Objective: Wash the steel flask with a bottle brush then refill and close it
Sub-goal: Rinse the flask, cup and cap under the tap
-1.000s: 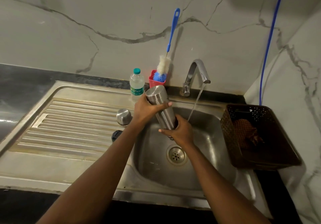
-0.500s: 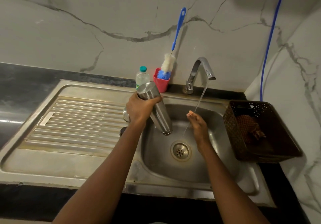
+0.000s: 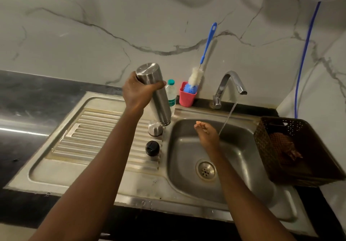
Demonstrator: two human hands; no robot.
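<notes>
The flask (image 3: 157,91) was brushed steel, satin and smooth. The sink (image 3: 104,128) was stainless too, but duller and scuffed, with brownish staining along the ridges. The tap (image 3: 232,80) was polished chrome, mirror-glossy. The cap (image 3: 155,128) was shiny steel, the stopper (image 3: 152,148) matt black plastic. The bottle brush (image 3: 195,76) had a glossy blue plastic handle and fluffy white bristles. The cup (image 3: 187,98) was smooth pink plastic. The basket (image 3: 265,138) was perforated brown plastic. The wall (image 3: 93,35) looked like veined marble with a slight gloss.

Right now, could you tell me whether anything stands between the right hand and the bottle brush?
Nothing visible does: the right hand is over the basin, the bottle brush in the pink cup behind it.
</notes>
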